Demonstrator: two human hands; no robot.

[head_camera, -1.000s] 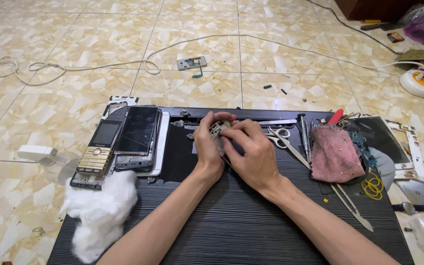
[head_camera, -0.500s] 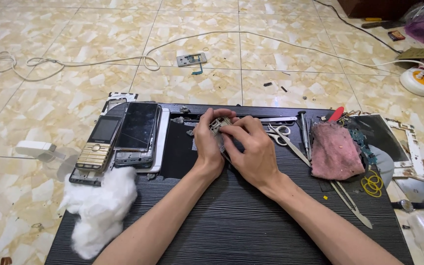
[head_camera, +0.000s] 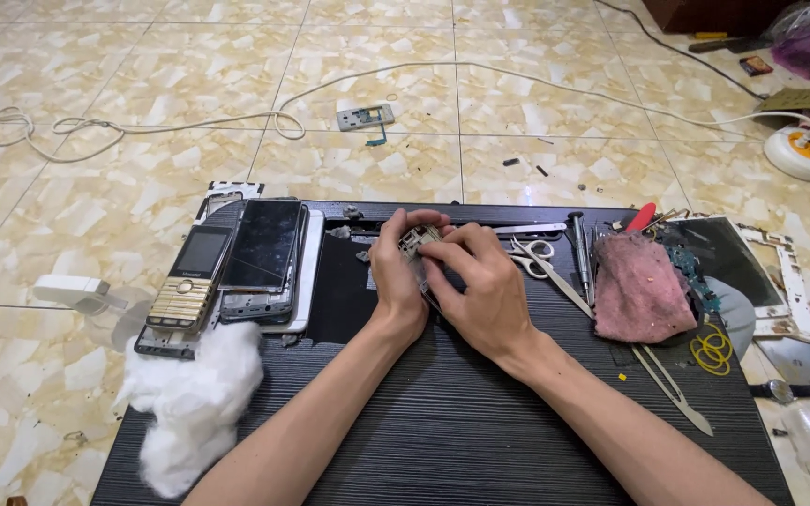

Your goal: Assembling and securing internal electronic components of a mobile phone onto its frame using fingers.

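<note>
Holding: a small phone part, a metal-and-board piece, pinched between both my hands over the far middle of the black ribbed mat.
Step in hand: I judge this to be close work on the part itself, prying or turning it over, with the piece lifted just off the mat.
Left hand: clenched round the part from the left, thumb up on its top edge, wrist resting on the mat.
Right hand: fingers curled over the part from the right, grasping it; whether a tool is tucked under them I cannot tell.
Next move calls for: a steady pinch and small finger pressure, I think, since the piece looks thin.
Nearby: scissors just right of my hands, pink cloth further right, stacked phones on the left, cotton wad at the near left corner.
</note>
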